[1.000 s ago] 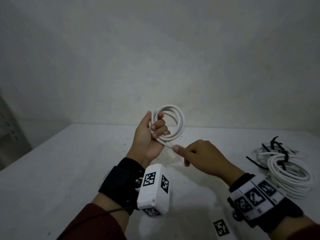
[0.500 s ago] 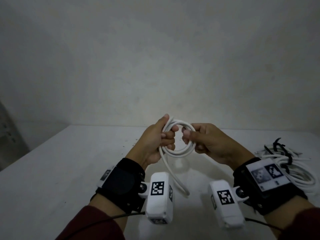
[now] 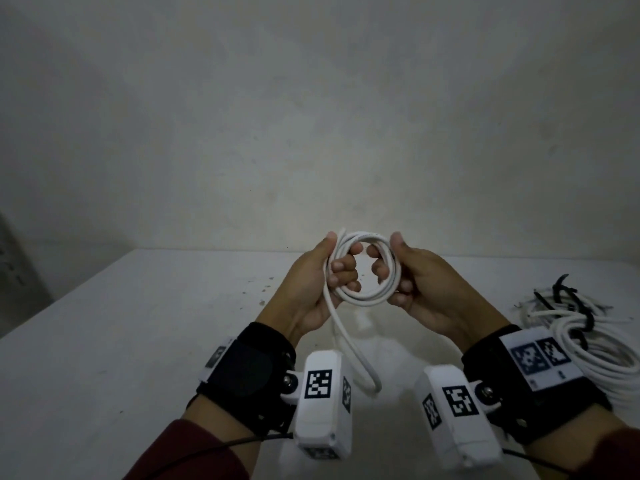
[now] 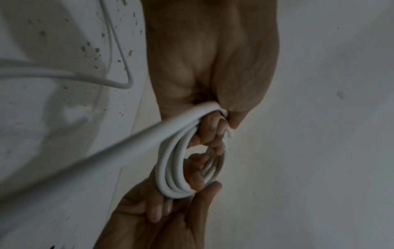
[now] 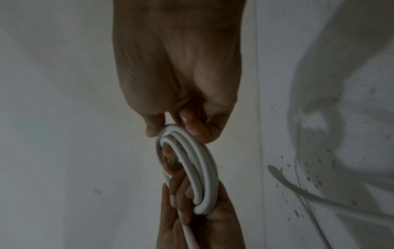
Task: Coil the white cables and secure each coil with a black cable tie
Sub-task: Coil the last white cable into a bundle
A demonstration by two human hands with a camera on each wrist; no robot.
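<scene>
A white cable coil (image 3: 365, 297) of several loops is held upright in the air above the table, between both hands. My left hand (image 3: 327, 271) grips its left side, fingers curled through the ring (image 4: 170, 168). My right hand (image 3: 398, 271) grips the right side, thumb on top and fingers hooked inside (image 5: 198, 168). The cable's loose tail (image 3: 349, 344) hangs from the left hand and bends back at the table. Black cable ties (image 3: 568, 299) lie at the right, on other white coils (image 3: 609, 351).
The white table (image 3: 138, 341) has dark specks near its middle (image 3: 263, 292). A plain wall stands behind it. The pile of tied coils sits by the right wrist. A grey object shows at the far left edge (image 3: 14, 268).
The right hand came up from the cable's tail and took hold of the coil's right side. Both hands rose a little, and the hanging tail grew shorter.
</scene>
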